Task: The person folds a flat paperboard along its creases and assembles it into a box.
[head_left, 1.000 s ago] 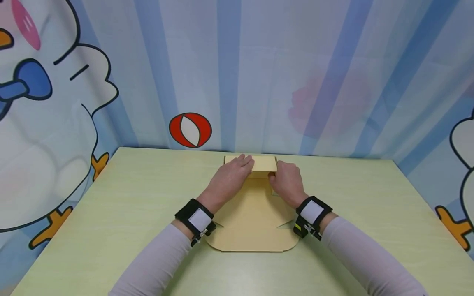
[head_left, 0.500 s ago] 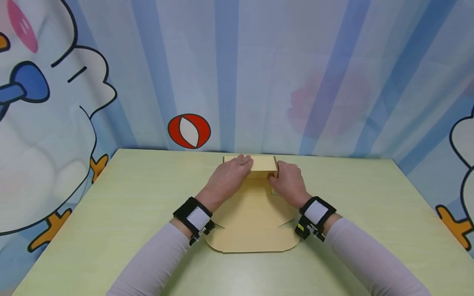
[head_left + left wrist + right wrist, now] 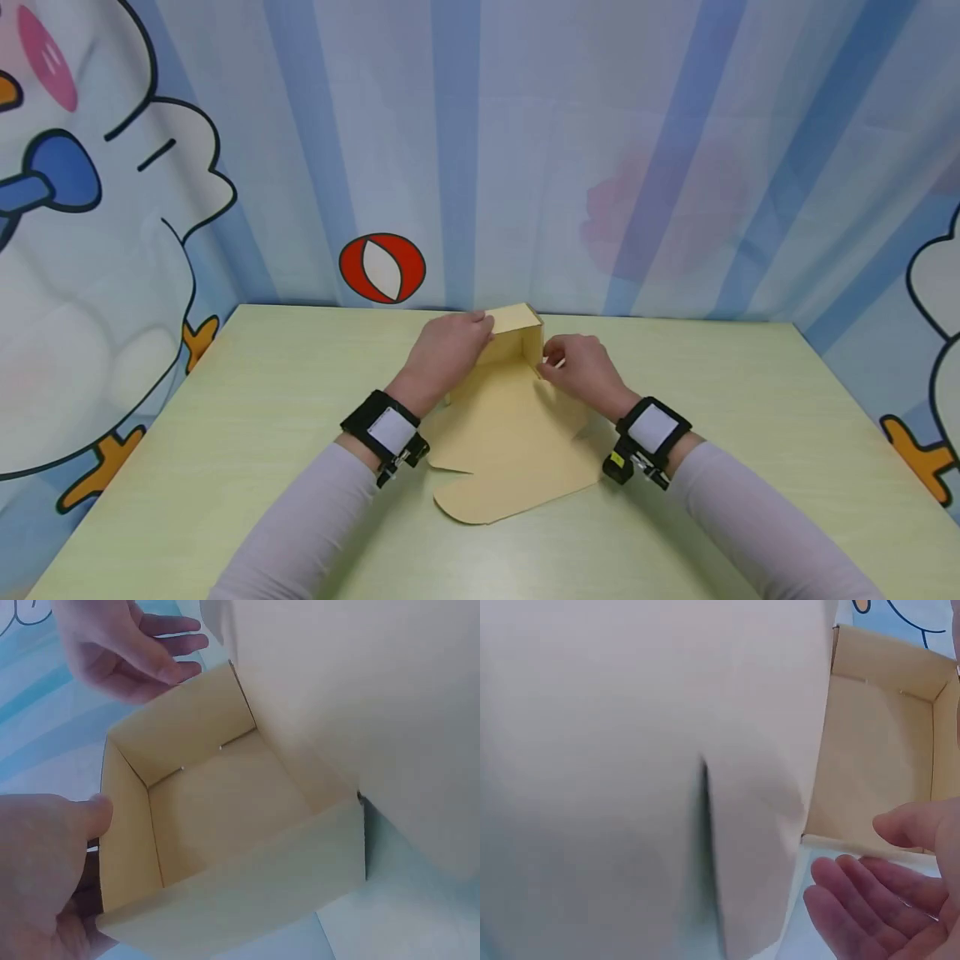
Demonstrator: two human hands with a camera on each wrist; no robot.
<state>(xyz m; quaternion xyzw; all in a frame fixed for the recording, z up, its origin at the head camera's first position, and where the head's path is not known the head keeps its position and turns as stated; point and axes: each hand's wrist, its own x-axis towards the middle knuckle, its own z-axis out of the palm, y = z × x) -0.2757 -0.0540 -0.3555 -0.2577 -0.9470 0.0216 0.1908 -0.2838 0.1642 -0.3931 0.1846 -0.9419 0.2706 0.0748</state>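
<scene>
From my remote station, I caught a cardboard box (image 3: pixel 513 317) on a pale worktop (image 3: pixel 187 450), seemingly tipped onto one wall so that its opening faced the person, with the attached lid panel (image 3: pixel 517 454) spread in front of it. The left hand (image 3: pixel 450 346) gripped the box's upper wall, thumb over the rim and fingers outside. The right hand (image 3: pixel 581 367) held nothing: its fingers hung loosely bent just beside the box's right wall, and I could not tell whether the fingertips brushed the board. A striped backdrop (image 3: pixel 525 167) rose beyond the box. By my reading, the step in hand was setting the box's walls true, and doing it well called for a light left grip, since thin board would likely crease under a hard pinch. I judged that the right hand did best to press flat along the right wall, close to its corner, rather than poke at the middle, where the wall could bow. A check along the floor's edge inside the box, where dark lines showed, seemed wise, as did leaving the lid panel free, so that a sleeve (image 3: pixel 277 521) or wrist strap (image 3: pixel 385 429) would not drag it and twist the box.
</scene>
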